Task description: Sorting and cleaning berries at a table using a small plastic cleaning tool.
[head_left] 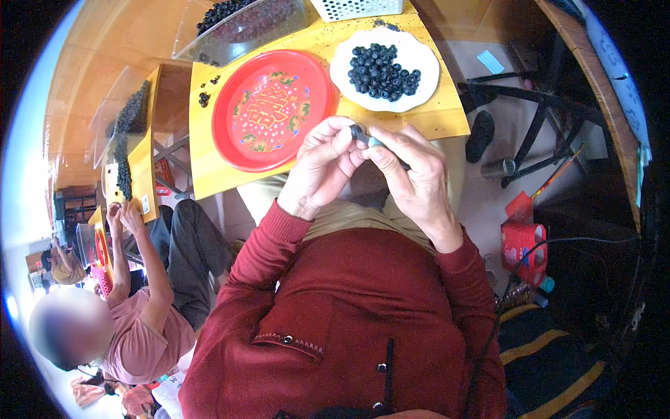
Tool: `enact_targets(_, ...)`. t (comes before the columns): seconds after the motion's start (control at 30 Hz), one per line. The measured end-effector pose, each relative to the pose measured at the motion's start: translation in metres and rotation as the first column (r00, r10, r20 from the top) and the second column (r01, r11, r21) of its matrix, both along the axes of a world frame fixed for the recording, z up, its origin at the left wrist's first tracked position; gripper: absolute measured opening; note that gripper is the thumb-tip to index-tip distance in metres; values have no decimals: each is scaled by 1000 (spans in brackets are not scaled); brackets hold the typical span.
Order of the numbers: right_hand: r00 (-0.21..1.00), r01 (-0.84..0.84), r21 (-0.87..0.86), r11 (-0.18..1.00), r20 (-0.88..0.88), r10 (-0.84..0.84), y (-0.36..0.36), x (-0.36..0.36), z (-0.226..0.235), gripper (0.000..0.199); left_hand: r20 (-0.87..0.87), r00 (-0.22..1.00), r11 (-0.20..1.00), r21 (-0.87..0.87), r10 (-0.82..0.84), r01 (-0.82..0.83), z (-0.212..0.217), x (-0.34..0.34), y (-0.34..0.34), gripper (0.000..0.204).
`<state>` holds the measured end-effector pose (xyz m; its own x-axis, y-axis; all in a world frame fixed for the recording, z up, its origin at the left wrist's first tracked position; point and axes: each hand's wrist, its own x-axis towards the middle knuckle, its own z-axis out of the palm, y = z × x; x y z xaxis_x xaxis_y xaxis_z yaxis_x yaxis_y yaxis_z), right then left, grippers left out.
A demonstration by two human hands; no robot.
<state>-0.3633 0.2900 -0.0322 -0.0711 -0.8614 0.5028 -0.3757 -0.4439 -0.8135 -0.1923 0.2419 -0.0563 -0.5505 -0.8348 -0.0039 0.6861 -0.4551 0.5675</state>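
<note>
Over the table's near edge, my left hand [324,160] pinches a small dark round piece [357,132], berry- or bead-like, between thumb and fingertips. My right hand [413,171] meets it from the other side, its fingers closed round a small slim tool [364,139]. A greyish metal tip and a pale green part of this tool show; the rest is hidden in the fingers. The tip is at the dark piece. Just beyond my hands are a red round tray [225,119] with a printed pattern and a white scalloped plate [427,70] heaped with dark round pieces [380,70].
A clear bin [279,28] of dark pieces and a white perforated basket [359,8] stand at the back of the yellow table [202,167]. A few loose pieces [204,98] lie left of the tray. Another person [139,307] works at the left. A red bag [523,251] sits at the right.
</note>
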Motion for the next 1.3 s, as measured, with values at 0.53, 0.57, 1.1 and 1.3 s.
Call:
enact_targets(0.53,974,-81,186,979,225,38,-9,-13,7,25,-29,999,999,-22,-30,29,7,11,-7,15)
enact_targets(0.57,974,-80,183,980,223,38,-9,-10,10,25,-70,997,999,-22,-31,30,6,12,-6,15)
enact_targets(1.1,823,-394,219,893,516,237,-20,3,5,18,23,991,991,22,-129,129,1,8,-2,11)
enact_targets(1.3,885,-244,372,896,463,49,-12,-15,-6,14,140,980,981,-114,-143,159,12,8,-11,8)
